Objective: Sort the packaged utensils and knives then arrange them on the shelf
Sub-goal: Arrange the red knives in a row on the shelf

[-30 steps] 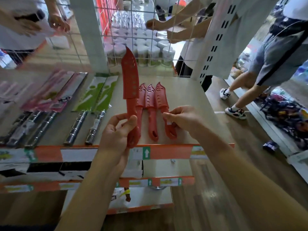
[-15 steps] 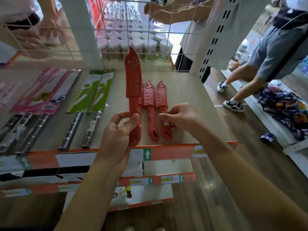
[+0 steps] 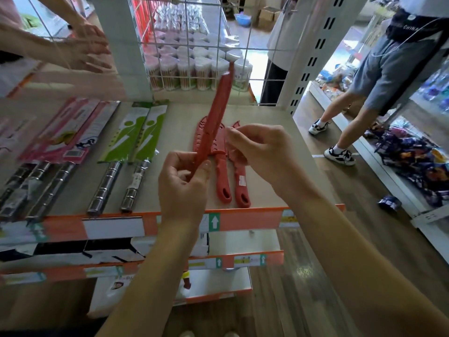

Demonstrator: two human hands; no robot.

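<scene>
Since the earlier frame the red knife (image 3: 215, 117) in my left grip (image 3: 182, 186) shows its thin edge instead of its flat side, and my right grip (image 3: 262, 149) is now lifted from the handles of the lying red knives (image 3: 223, 183) to above their blades. On the shelf (image 3: 179, 122) the sorting looks mostly done: the pink packs (image 3: 73, 132) and the green packs (image 3: 143, 132) lie in rows at the left, and the lying red knives are side by side with handles toward me. I judge that the held knife is what remains to join them. My left grip is closed around its handle, the tip pointing up and away, leaning a little right. My right grip has curled fingers with the tips brought together; I cannot tell if they pinch anything.
</scene>
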